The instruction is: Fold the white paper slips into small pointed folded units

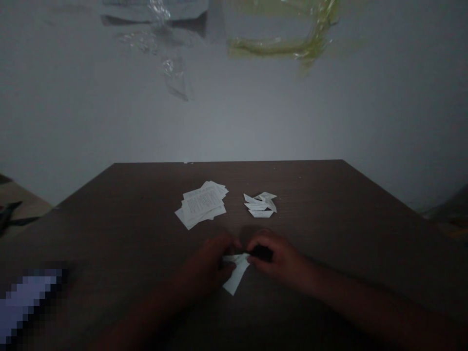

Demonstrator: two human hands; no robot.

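A small white piece of paper (236, 278), partly folded, is held between my two hands above the near middle of the table. My left hand (215, 258) grips its left side, the thumb lying on top. At the paper's upper right corner, my right hand (272, 253) pinches the edge between thumb and fingers. Just beyond my hands, to the right, lie several folded paper pieces (260, 213) with slanted ends in a small heap. To the left of them is a loose stack of printed paper sheets (203, 204), fanned unevenly.
The dark brown wooden table (329, 214) reaches back to a pale wall (256, 117). Clear tape (175, 73) and yellowish tape (274, 48) cling to the wall. A blurred-out bright rectangular object (29, 297) lies at the near left.
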